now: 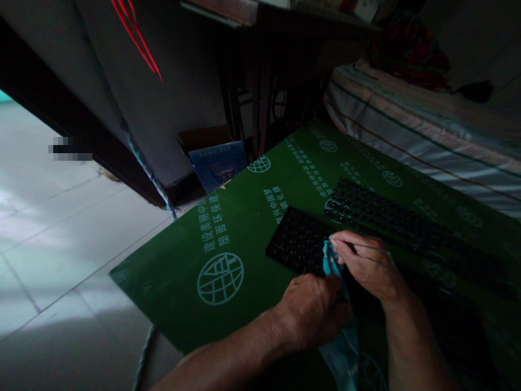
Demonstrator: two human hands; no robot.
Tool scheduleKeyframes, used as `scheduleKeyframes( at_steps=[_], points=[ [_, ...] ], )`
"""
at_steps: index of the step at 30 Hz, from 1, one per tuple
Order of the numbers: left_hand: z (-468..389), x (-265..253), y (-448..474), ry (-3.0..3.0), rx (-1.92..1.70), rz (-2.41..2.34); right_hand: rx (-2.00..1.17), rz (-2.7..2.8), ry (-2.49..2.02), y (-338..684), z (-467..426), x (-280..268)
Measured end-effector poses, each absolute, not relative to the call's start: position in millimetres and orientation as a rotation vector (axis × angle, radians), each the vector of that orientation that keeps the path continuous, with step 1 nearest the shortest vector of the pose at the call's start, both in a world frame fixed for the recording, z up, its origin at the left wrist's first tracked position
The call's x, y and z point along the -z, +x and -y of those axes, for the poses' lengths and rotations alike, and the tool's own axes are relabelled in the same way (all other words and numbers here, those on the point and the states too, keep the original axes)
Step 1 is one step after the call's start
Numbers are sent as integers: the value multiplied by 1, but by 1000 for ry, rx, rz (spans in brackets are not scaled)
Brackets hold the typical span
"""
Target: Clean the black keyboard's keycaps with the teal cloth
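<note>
A black keyboard [291,239] lies on a green printed board, its left end showing and the rest running under my hands into deep shadow. My left hand [315,309] is closed around a light-blue cloth [340,347], which hangs down below it. The fingers of my right hand [366,260] are pinched over the keyboard at the cloth's upper tip. A thin metal tool [372,248] sticks out of that hand; its exact kind is too dim to tell. Beyond the keyboard, rows of small black keycaps [366,203] lie on the board.
The green board [248,228] has its left corner over a pale tiled floor [61,271]. Behind stand a dark table [260,21] and a blue-and-brown box [220,163]. A bed with a striped sheet [407,125] borders the right. A red cord [140,41] hangs upper left.
</note>
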State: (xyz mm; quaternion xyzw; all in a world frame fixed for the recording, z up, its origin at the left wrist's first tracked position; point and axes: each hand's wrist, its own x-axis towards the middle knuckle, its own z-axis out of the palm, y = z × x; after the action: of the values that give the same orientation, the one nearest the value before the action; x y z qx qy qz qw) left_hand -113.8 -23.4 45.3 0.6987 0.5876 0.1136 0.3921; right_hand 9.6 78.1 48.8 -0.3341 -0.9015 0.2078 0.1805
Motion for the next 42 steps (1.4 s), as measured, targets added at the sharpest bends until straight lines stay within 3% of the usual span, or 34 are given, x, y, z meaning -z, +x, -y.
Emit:
scheduleKeyframes(
  at_steps=[12, 26, 42],
  points=[
    [23, -44, -114, 1785, -297, -1489, -614, 2549, -927, 13, -80, -49],
    [23, -46, -114, 1767, -277, -1452, -1081, 2214, -1247, 14, -81, -42],
    [25, -48, -115, 1755, -305, -1497, -837, 2302, -1204, 12, -78, -52]
  ],
)
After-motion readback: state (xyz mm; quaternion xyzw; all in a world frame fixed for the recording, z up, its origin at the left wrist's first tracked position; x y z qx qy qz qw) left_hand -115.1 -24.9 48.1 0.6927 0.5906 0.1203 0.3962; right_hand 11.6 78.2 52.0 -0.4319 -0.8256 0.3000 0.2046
